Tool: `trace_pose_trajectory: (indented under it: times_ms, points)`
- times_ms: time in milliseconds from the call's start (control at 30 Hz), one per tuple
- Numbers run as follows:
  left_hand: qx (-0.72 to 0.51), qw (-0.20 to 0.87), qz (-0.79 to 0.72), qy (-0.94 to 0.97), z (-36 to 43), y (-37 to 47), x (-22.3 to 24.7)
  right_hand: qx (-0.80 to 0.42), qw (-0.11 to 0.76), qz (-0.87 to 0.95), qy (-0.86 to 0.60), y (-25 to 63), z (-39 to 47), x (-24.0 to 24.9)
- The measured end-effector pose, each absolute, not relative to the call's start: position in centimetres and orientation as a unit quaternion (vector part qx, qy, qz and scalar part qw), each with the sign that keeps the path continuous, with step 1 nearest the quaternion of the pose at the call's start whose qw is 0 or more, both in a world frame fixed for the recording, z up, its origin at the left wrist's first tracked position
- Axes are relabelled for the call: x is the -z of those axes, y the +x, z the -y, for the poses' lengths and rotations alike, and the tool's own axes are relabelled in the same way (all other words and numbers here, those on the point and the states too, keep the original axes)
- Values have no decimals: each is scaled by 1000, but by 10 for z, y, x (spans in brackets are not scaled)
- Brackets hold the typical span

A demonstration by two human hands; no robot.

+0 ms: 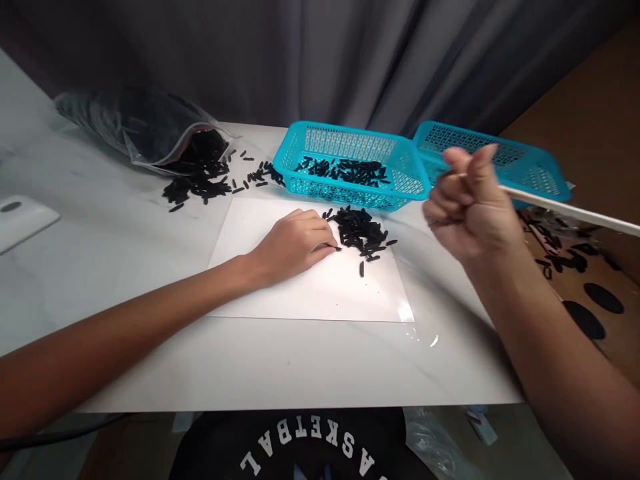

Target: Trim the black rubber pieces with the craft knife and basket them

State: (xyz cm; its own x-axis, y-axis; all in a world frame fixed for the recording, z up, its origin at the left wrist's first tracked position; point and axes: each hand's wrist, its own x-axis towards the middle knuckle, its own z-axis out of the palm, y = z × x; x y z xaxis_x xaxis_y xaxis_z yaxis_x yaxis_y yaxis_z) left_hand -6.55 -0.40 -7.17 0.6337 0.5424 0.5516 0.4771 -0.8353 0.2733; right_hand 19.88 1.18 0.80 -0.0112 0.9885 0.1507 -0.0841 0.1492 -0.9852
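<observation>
My left hand (300,243) rests on a white sheet (280,300), thumb and fingertips pinched on a small dark piece at the edge of a loose pile of small, elongated black pieces (363,230). One black piece (361,269) lies apart, just below the pile. Raised over the right side of the table, my right hand (475,200) is closed around a thin white stick (565,207) that slants out to the right edge of the view. The tip of what the left hand pinches barely shows.
Behind the pile stands a turquoise basket (350,193) holding many black pieces. A second turquoise basket (537,160) is at its right. At the back left, an open clear bag (140,133) spills black pieces. A brown surface (620,333) at right holds black scraps. A grey curtain (280,60) hangs behind.
</observation>
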Motion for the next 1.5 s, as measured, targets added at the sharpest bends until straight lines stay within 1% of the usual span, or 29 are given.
trace_pose_trajectory:
  times_ms: [67, 200, 267, 367, 467, 567, 800, 1067, 1500]
  points:
    - [-359, 54, -267, 893, 6, -66, 71, -499, 487, 566, -440, 184, -8, 7]
    - [-446, 45, -237, 862, 8, -67, 67, -378, 315, 733, -469, 163, 8, 22]
    - [-475, 43, -236, 847, 9, -66, 66, -329, 272, 782, -454, 159, 14, 23]
    - [-490, 51, -237, 837, 8, -66, 66, -297, 277, 797, -447, 156, 18, 24]
    - [-484, 55, -226, 844, 8, -66, 67, -292, 286, 794, -450, 157, 17, 25]
    - [-482, 51, -220, 847, 8, -66, 67, -299, 290, 790, -451, 157, 17, 24]
    - [-498, 7, -265, 826, 9, -67, 63, -320, 308, 766, -465, 154, 19, 16]
    - [-525, 10, -241, 816, 10, -66, 61, -342, 321, 753, -461, 154, 19, 14]
    - [-524, 19, -251, 814, 9, -66, 63, -331, 317, 758, -464, 156, 21, 13]
